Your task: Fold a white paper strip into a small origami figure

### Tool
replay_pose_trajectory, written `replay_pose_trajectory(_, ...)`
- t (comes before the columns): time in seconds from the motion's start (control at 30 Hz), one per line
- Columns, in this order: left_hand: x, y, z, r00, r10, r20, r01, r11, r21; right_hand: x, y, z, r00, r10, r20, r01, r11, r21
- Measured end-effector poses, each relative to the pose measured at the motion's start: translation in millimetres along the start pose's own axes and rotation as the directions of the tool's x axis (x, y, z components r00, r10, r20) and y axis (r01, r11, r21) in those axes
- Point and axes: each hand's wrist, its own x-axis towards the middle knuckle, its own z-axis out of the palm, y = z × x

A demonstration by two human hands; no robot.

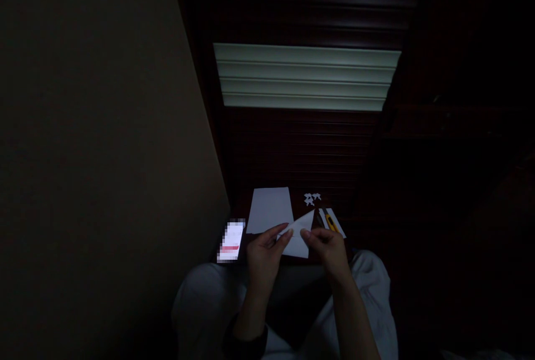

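A partly folded sheet of white paper point(297, 245) is between my hands, its upper corner rising to a point. My left hand point(266, 249) pinches its left side between thumb and fingers. On the right, my right hand point(328, 243) grips the paper's edge with thumb and forefinger. Behind it lies a larger white sheet point(271, 207), flat on the dark table. Just beyond my right hand, a yellow utility knife point(331, 222) rests on a small piece of white paper point(340, 227).
Several small folded paper pieces point(310, 199) lie at the back of the table. A lit phone point(231, 242), its screen blurred, is at the left edge. A plain wall point(112, 126) stands close on the left, and a dark slatted panel point(301, 142) rises behind the table.
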Motion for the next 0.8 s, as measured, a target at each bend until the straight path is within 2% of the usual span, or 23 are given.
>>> replay_pose_trajectory(0.2, -2.4, 1.0, -1.5, 0.999, -0.041, -0.001, 0.041, 0.998, -0.046, -1.3, -0.8, 1.0, 1.000, -0.029, -0.011, 0.029, 0.999, -0.038)
replay_pose_trajectory(0.4, -4.3, 5.1, -2.3, 0.999, -0.034, -0.039, 0.032, 0.997, -0.072, -1.8, 0.5, 0.5, 0.999, -0.046, -0.005, 0.046, 0.996, -0.077)
replay_pose_trajectory(0.8, -1.1, 8.1, -1.5, 0.998, -0.005, 0.065, 0.005, 1.000, 0.012, -3.7, 0.3, 0.0, 0.995, -0.078, 0.068, 0.085, 0.992, -0.096)
